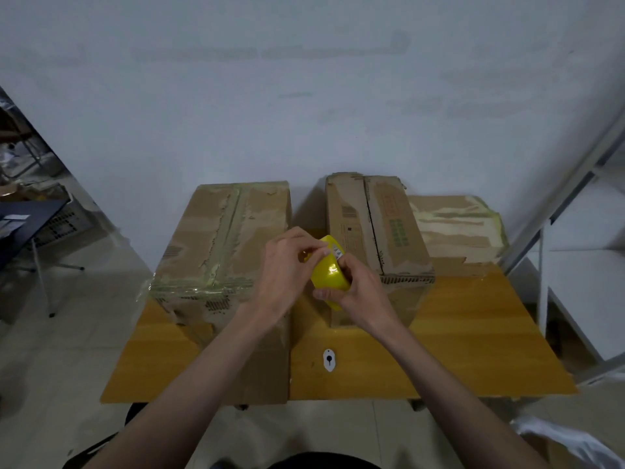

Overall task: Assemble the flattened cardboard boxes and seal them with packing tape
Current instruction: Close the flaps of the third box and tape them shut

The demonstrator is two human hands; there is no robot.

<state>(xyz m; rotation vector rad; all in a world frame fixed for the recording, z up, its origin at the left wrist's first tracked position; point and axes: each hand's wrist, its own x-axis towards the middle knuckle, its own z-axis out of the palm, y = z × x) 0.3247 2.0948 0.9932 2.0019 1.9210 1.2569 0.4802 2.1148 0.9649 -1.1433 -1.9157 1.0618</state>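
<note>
Yellow tape roll — gripped between left hand and right hand.

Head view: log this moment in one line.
right hand holds yellow tape roll | left hand picks tape end | middle cardboard box unsealed

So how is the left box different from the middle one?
The left box has its top seam covered with tape; the middle box shows an open dark gap between its flaps. The left box looks wider, and the middle box bears red and green print. Both are worn brown cardboard standing on the wooden table.
</note>
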